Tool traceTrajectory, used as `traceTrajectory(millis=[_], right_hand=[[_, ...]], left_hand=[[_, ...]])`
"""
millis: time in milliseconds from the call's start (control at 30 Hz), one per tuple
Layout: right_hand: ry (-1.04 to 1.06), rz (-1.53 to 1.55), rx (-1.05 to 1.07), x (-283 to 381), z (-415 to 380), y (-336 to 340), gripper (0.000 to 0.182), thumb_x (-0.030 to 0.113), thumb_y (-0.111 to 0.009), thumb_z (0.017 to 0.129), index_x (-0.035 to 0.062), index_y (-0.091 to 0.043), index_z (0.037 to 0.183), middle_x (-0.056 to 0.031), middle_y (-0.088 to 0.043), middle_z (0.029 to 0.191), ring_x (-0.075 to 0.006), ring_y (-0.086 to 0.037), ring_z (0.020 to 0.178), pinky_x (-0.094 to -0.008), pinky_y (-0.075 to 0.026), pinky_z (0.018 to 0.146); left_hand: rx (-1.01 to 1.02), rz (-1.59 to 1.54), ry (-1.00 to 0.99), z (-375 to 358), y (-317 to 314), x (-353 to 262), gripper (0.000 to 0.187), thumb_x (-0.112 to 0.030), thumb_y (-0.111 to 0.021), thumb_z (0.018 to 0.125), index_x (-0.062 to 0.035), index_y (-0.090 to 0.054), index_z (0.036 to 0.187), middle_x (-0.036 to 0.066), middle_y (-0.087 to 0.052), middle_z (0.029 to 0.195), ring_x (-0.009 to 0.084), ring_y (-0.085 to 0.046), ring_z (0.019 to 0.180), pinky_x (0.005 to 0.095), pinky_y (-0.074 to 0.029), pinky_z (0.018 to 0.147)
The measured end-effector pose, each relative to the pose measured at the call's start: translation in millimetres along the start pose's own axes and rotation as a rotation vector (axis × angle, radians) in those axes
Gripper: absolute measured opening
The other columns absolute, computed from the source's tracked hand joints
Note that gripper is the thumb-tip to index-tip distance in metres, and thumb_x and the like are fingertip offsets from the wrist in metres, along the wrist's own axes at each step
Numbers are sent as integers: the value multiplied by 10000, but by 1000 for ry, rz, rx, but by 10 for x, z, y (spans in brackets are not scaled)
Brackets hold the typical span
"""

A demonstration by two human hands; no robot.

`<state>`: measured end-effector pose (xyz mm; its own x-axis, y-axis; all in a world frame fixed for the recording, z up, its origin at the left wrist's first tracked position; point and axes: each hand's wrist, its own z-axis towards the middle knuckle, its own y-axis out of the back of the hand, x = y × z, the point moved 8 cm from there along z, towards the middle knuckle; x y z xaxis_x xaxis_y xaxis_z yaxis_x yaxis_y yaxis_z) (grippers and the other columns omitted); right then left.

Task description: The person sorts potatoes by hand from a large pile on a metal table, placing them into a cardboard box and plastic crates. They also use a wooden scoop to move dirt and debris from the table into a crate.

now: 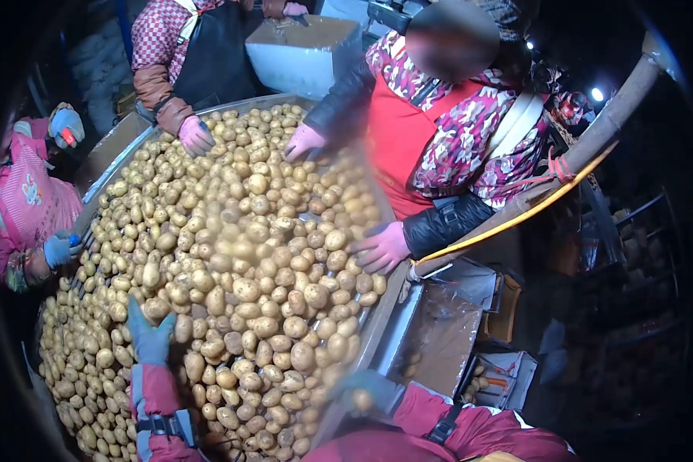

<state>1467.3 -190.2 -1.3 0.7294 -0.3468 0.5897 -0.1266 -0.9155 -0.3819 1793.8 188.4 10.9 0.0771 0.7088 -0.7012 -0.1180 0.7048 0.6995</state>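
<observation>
A broad heap of yellow-brown potatoes (246, 289) covers the sorting table (379, 323) in front of me. My left hand (152, 336), in a grey-blue glove, rests among the potatoes at the near left. Its thumb and fingers are spread apart, with potatoes just beyond them. At the table's near right edge is my right hand (371, 386), also gloved and somewhat blurred. A single potato (362, 400) shows against its palm side, and the fingers appear curled around it.
Across the table, a person in a red apron (400, 142) and another in a dark apron (214, 58) have gloved hands on the potatoes. A third person in pink (35, 185) stands left. Lined boxes (439, 327) sit right, below a slanting pole (593, 135). A white box (304, 61) stands behind.
</observation>
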Motion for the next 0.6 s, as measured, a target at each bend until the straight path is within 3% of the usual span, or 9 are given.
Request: traceTrajectory(millis=[33,67,133,200,300,400,433,500,600], right_hand=[[-1,-15,-25,13,-14,-8,446,279,-447,1058,-93,-684,1117,-83,-619,609,-170,-589,522,-280,-464,457],[-2,-31,-50,23,-28,-16,443,281,-447,1059,-88,-685,1114,-75,-613,597,-169,-587,517,-282,-459,454],[-15,3,-78,-47,1,-14,435,295,-457,1059,-66,-693,1106,-67,-612,598,-169,-579,514,-282,-447,457],[-35,0,-101,-73,-9,-37,427,319,-468,1058,-33,-708,1101,-61,-616,612,-166,-569,520,-281,-438,470],[-70,-50,-144,-51,-14,-40,437,357,-464,1059,11,-728,1099,-56,-630,650,-160,-568,543,-287,-442,488],[-110,94,-57,-199,46,8,390,315,-501,1038,-14,-703,1094,-66,-621,647,-157,-576,544,-279,-470,508],[0,-25,-92,-62,-11,-65,352,281,-529,1022,-33,-682,1062,-68,-601,621,-163,-575,522,-290,-478,496],[-113,268,-22,-230,94,-8,356,277,-535,1014,-49,-676,1046,-73,-587,577,-194,-566,469,-305,-485,464],[-146,38,5,-229,188,87,517,390,-470,1036,-79,-675,1106,-87,-617,586,-228,-603,497,-305,-485,455]], left_hand=[[-31,248,-61,49,-131,-44,1110,-328,-895,707,-57,-276,1587,269,-303,1600,399,-334,1465,433,-266,1217],[80,364,155,22,-152,-577,1140,-462,-880,695,-31,-294,1573,279,-294,1606,393,-309,1486,458,-249,1220],[120,427,-10,155,-583,-419,1098,-600,-818,709,-81,-355,1559,216,-293,1625,444,-284,1480,524,-213,1224],[206,522,58,37,-696,-808,1081,-616,-805,715,-101,-368,1558,196,-284,1633,462,-252,1484,523,-197,1234],[109,319,-202,-168,-673,-928,1067,-524,-844,720,-91,-356,1565,214,-333,1604,450,-250,1488,535,-202,1229],[194,12,-291,-588,-397,-1044,1007,-430,-839,775,-99,-335,1582,235,-284,1626,385,-254,1513,452,-229,1235],[194,48,-245,-762,-274,-911,979,-424,-833,789,-114,-345,1579,226,-272,1635,374,-248,1520,457,-226,1236],[131,113,-161,-990,279,-597,940,-411,-822,806,-114,-361,1570,209,-271,1640,388,-247,1516,468,-227,1235],[-78,487,-54,-1325,1292,341,904,-414,-802,812,-105,-385,1552,238,-289,1619,419,-248,1501,484,-238,1227]])
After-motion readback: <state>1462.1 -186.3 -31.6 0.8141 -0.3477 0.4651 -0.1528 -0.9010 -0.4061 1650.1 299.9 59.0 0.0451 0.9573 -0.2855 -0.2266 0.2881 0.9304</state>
